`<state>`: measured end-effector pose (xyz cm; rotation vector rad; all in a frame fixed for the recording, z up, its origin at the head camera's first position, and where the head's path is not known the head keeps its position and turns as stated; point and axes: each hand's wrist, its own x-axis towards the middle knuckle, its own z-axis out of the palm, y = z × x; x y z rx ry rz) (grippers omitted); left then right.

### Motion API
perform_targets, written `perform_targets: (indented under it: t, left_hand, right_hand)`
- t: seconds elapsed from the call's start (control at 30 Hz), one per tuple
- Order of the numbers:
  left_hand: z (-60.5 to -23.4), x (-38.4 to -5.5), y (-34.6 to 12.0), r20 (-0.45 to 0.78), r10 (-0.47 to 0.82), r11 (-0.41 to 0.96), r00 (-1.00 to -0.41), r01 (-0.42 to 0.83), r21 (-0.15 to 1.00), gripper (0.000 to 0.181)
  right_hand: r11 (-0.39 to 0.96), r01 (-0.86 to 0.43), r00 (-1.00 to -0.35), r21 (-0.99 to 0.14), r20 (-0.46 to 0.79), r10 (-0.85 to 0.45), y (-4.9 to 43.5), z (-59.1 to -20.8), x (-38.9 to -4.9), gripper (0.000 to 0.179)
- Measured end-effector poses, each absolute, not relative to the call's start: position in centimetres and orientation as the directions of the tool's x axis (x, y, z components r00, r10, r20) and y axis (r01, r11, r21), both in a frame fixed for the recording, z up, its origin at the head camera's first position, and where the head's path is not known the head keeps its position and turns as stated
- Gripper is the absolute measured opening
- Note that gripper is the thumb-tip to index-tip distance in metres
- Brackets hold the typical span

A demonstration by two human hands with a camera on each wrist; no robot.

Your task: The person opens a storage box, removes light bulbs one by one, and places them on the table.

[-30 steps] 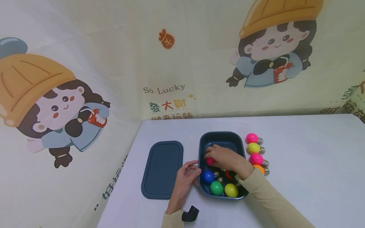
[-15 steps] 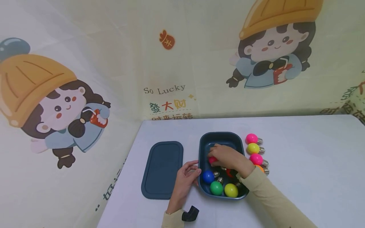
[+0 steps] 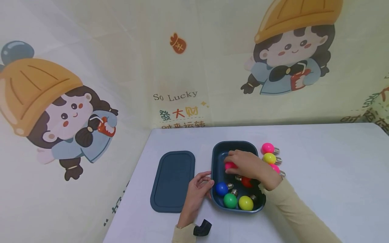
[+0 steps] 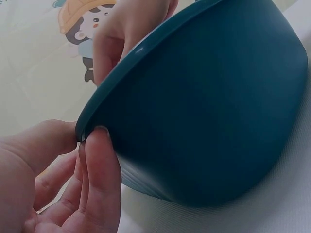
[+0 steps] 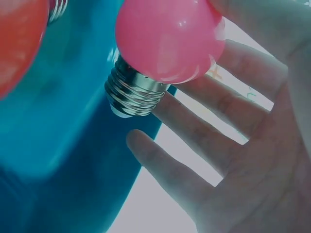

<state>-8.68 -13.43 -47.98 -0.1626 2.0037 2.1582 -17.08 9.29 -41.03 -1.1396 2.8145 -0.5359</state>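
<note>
Low in the dark blue box (image 3: pixel 216 152), my right hand (image 3: pixel 249 163) pinches a pink light bulb (image 3: pixel 230 166). The right wrist view shows this pink bulb (image 5: pixel 167 41) between thumb and fingers, its metal screw base pointing down-left. At the box's left side, my left hand (image 3: pixel 199 190) pinches the rim; in the left wrist view its thumb is at the edge and a finger touches the outer wall. A blue bulb (image 3: pixel 221 189), a green bulb (image 3: pixel 230 200), a yellow bulb (image 3: pixel 245 203) and a partly hidden red bulb (image 3: pixel 246 182) lie in the box.
The flat dark blue lid (image 3: pixel 173 182) lies on the white table left of the box. Right of the box is a column of bulbs: a pink one (image 3: pixel 267 148), a yellow one (image 3: pixel 269 158) and another pink one (image 3: pixel 275 168) partly behind the right wrist.
My right hand has shifted a little right and away from me inside the box, with the pink bulb. More of the red bulb shows; the orange bulb outside is now covered. The left hand stays put.
</note>
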Motion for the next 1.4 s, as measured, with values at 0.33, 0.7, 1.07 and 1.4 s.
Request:
perform_targets:
  t: [0.33,0.7,1.07,1.4]
  left_hand:
    - [-48.1,-8.6,-13.5,-0.211,0.058,-0.064,-0.976,-0.214,0.975,0.043]
    - [-48.4,-8.6,-13.4,-0.208,0.058,-0.064,-0.976,-0.212,0.975,0.043]
    - [-48.3,-8.6,-13.4,-0.200,0.062,-0.059,-0.978,-0.204,0.977,0.044]
    - [-48.4,-8.6,-13.4,-0.211,0.061,-0.066,-0.976,-0.215,0.974,0.045]
  right_hand:
    - [0.675,-0.659,-0.740,-0.333,0.123,-0.662,11.6,-39.9,-16.4,0.031]
    - [0.728,-0.540,-0.820,-0.422,0.069,-0.568,14.6,-38.8,-15.9,0.033]
    - [0.765,-0.520,-0.844,-0.380,0.090,-0.529,17.2,-38.7,-16.1,0.029]
    - [0.810,-0.446,-0.886,-0.381,0.063,-0.459,19.9,-39.6,-16.7,0.037]
